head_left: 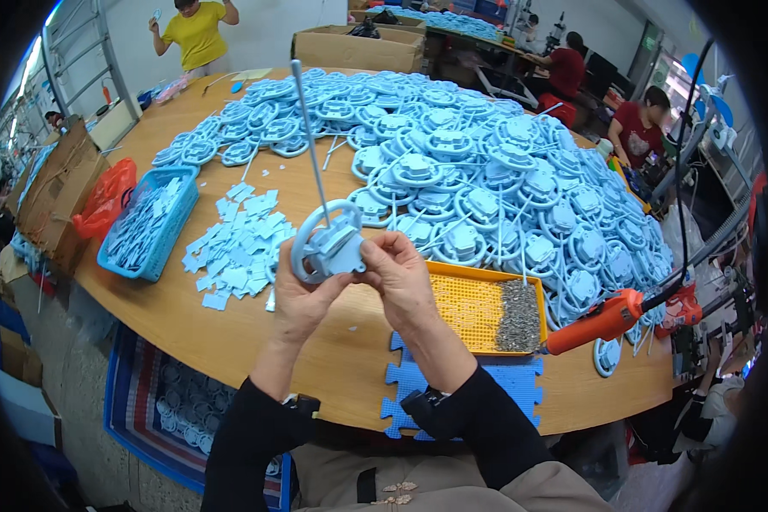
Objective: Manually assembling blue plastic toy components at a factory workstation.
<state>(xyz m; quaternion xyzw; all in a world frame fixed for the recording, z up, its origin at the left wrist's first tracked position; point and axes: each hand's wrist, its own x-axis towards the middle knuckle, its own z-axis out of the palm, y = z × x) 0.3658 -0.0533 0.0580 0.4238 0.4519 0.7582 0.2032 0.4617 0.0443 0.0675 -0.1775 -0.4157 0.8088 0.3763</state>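
Above the table's front half I hold up a light-blue plastic ring-shaped part [348,247] with a boxy centre and a thin rod [310,136] sticking up from it. My left hand [300,309] is closed round the ring's lower left side. The fingers of my right hand [403,275] pinch the right edge of a flat plate at the part's centre; whether they hold a separate small piece is hidden. Just left of my hands lie loose light-blue flat pieces [241,243]. A yellow tray [482,271] with small metal screws [520,317] stands beyond my right forearm.
A large pile of similar ring parts [452,149] covers the far and right table. A blue basket [188,200] of small pieces stands left, by a red bag [109,198]. A red-orange electric screwdriver [596,322] lies right; a blue foam mat [508,384] lies near me. Several people work beyond.
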